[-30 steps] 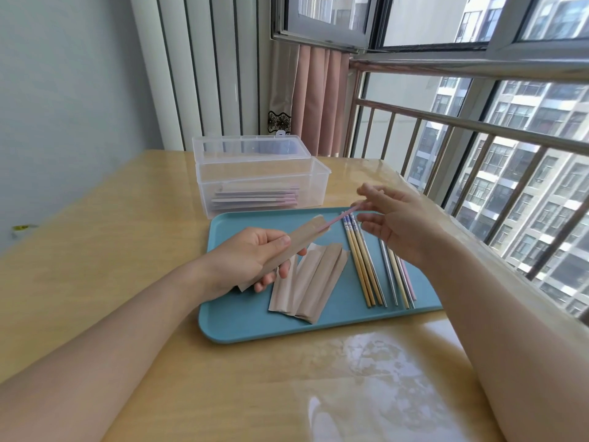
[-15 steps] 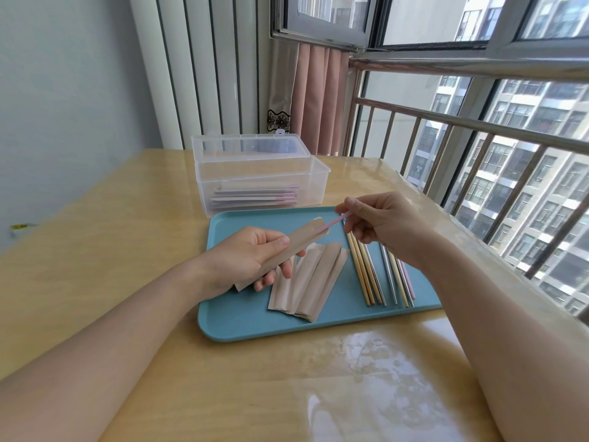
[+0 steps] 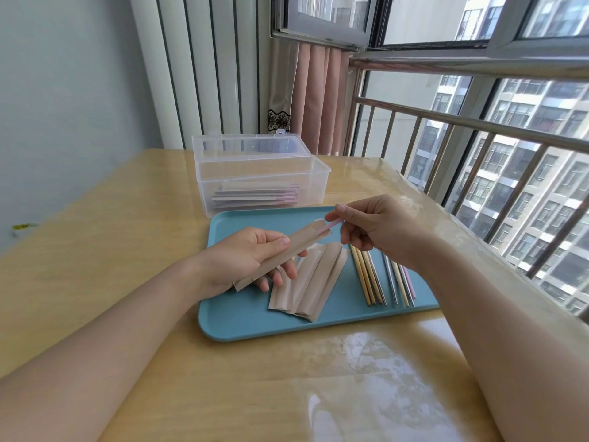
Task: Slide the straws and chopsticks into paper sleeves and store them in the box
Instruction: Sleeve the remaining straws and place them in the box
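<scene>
A thin pink straw (image 3: 331, 225) is shown mostly hidden inside a flat kraft-paper sleeve (image 3: 280, 254); only its short upper end is exposed at the sleeve's mouth. The long axis of straw and sleeve is tilted, running from lower left up toward the far right, above the near-left part of a teal tray (image 3: 242, 323). The sleeve is clamped along its middle by the left hand (image 3: 251, 260), thumb on top and the other fingers beneath, its lower end projecting past the palm. The exposed straw tip is pinched by the thumb and forefinger of the right hand (image 3: 376, 228).

On the tray, a fanned pile of empty sleeves (image 3: 310, 282) is laid, creased and matte. Just beside it lie slender chopsticks and straws (image 3: 382, 275), tan, metallic grey and pink, parallel and pointing away from the viewer; their far ends are covered by the right hand, and the individual pieces are hard to tell apart.

Behind the tray, a clear plastic box (image 3: 261, 183) with its hinged lid raised is seen on the glossy wooden desk (image 3: 127, 218). Filled sleeves with pink tips are stacked inside, blurred by the wall.
</scene>
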